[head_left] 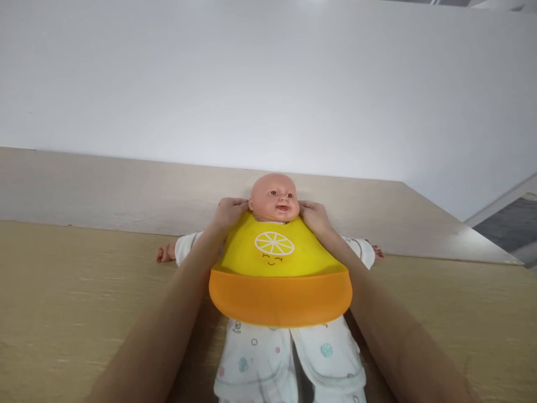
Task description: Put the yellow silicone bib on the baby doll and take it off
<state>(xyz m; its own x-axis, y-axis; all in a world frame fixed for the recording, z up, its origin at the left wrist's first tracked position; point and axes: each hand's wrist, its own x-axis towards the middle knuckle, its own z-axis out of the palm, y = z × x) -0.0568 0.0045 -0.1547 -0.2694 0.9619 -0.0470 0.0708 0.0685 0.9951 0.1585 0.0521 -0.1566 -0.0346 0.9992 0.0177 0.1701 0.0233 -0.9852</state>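
Observation:
A baby doll [274, 197] lies on its back, its bald head away from me and its arms spread to the sides. Over its chest lies a yellow bib [239, 252] with a white citrus slice and a smiling face printed on it, and an orange catch pocket [280, 299] along the bottom. My left hand [230, 212] grips the bib's neck strap on the left of the doll's neck. On the other side, my right hand [315, 215] has its fingers curled round the strap. The fingertips of both hands and the strap ends are hidden behind the neck.
The doll wears white patterned clothes [255, 358]. Under it is a wooden table [84, 280] with a seam between two boards. A white wall [210, 84] stands behind the table, and the table's far right corner lies near a grey floor [509, 221].

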